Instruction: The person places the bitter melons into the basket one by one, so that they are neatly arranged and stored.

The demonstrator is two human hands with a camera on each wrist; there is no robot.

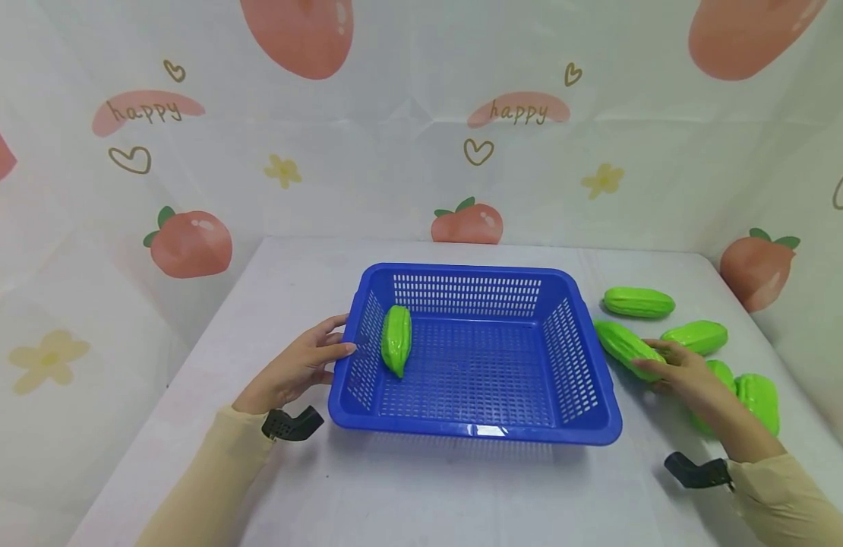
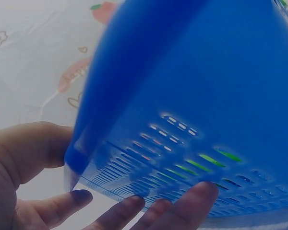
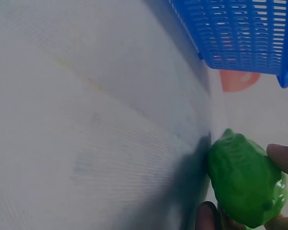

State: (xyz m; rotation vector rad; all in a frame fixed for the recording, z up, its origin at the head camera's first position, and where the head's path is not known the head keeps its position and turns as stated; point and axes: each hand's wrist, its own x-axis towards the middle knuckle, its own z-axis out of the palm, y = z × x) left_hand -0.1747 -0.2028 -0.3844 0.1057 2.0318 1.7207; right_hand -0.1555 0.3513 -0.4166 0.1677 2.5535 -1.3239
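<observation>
A white cloth [image 1: 408, 175] printed with peaches, hearts and "happy" hangs behind the bench [image 1: 408, 501], from where I stand. In the middle sits a blue basket [image 1: 421, 428], its side walls slotted.

A person in beige sleeves [image 1: 206, 475] reaches in from the near side. The left grip [image 1: 295, 368] grasps the basket's left edge, thumb at the rim and fingers against the outer wall. The right grip [image 1: 688, 380] grasps the near end of a ridged green gourd [image 1: 623, 346], just beside the basket's right wall; whether it is off the bench I cannot tell.

Other gourds lie to the right: one farther off [image 1: 639, 302], another [image 1: 696, 336] just beyond the right hand, and a near cluster [image 1: 758, 399] partly hidden by the arm. One gourd [image 1: 396, 340] is already inside the basket, along its left wall.

Smallest are the black wrist cameras [image 1: 295, 424].

To my eye, picking up a second gourd is the step in hand. The next move seems to call for a secure hold and a lift over the right rim, with the left grip steadying the basket.
</observation>
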